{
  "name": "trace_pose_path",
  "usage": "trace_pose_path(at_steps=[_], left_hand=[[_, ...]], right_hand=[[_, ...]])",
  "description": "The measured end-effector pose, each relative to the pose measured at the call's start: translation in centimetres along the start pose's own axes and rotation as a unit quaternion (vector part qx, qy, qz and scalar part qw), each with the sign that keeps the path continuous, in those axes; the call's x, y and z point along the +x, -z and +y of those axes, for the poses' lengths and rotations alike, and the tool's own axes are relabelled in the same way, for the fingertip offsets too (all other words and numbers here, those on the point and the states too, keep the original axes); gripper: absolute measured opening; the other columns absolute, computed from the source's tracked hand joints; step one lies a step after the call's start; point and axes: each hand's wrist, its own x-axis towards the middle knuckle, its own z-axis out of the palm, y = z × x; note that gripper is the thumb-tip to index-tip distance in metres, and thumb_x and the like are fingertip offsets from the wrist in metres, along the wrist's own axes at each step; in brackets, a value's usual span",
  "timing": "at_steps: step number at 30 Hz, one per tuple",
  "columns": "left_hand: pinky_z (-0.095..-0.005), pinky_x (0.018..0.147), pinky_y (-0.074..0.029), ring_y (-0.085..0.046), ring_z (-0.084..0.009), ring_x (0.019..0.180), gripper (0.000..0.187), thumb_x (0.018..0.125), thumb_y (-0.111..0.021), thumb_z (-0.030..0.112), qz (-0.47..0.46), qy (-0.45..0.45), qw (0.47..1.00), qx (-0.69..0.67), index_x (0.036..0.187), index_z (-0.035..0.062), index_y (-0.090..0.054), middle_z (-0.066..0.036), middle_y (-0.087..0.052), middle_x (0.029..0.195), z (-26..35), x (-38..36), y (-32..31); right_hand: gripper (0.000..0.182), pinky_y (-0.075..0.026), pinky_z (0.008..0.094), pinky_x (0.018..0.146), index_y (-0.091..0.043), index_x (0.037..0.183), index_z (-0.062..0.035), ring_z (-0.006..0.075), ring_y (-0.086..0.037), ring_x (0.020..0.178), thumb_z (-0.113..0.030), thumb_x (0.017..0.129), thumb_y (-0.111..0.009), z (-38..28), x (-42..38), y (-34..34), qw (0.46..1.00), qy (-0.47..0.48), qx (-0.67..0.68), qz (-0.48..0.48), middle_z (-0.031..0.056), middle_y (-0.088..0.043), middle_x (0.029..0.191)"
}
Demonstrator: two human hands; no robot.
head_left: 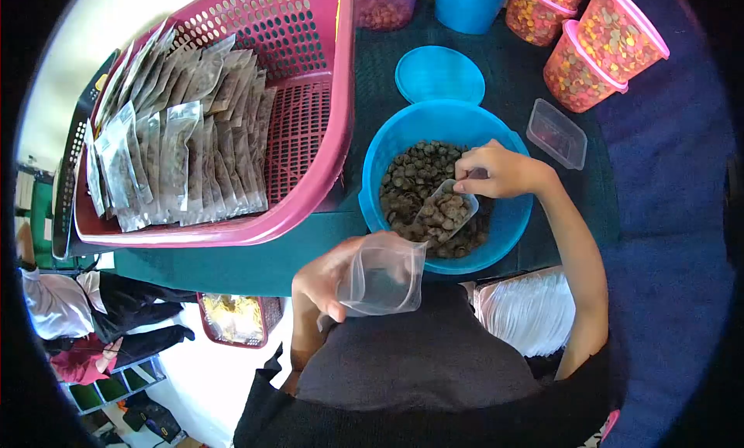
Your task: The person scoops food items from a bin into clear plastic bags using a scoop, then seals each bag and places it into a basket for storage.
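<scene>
My left hand (pixel 329 276) is wrapped round a clear plastic pouch (pixel 381 281), its mouth held open beside the blue basin. No contents show inside the pouch. My right hand (pixel 502 170) grips the handle of a clear scoop (pixel 472 205) over the blue basin (pixel 370 177). Dark brown, roundish dried pieces (pixel 418 169) cover the basin's bottom, and a heap of the same pieces lies in the scoop. The scoop's tip points toward the pouch, a short gap apart.
At left stands a pink basket (pixel 337 138) with rows of filled pouches (pixel 182 153). Behind the basin lie a blue lid (pixel 440 74), a clear container (pixel 556 134) and several pink-lidded tubs (pixel 581 72). A stack of clear plastic (pixel 531 312) is near my right forearm. Other people (pixel 62 301) are at far left.
</scene>
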Motion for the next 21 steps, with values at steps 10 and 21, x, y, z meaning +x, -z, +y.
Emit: trace_pose_path(at_steps=[10, 21], left_hand=[[-0.0332, 0.084, -0.037, -0.049, -0.0218, 0.095, 0.085, 0.048, -0.076, 0.026, 0.111, -0.016, 0.968, 0.227, 0.117, -0.0056, -0.038, -0.015, -0.049, 0.105, 4.1, 2.0, -1.3], [-0.0317, 0.088, -0.035, -0.045, -0.0209, 0.1, 0.08, 0.052, -0.078, 0.022, 0.142, -0.09, 0.906, 0.389, 0.115, -0.0032, -0.035, -0.014, -0.043, 0.104, 7.1, 6.4, -3.6]], right_hand=[[0.023, -0.039, 0.0314, 0.055, -0.054, 0.075, -0.0022, 0.0184, -0.051, 0.059, -0.024, 0.082, -0.051, -3.2, -2.1, 4.0, 0.991, 0.003, 0.05, 0.123, 0.0098, -0.052, 0.064], [0.023, -0.036, 0.0282, 0.051, -0.055, 0.075, 0.0005, 0.0114, -0.044, 0.055, -0.021, 0.081, -0.051, -7.7, -5.7, 10.5, 0.972, 0.033, 0.041, 0.228, 0.0069, -0.051, 0.061]])
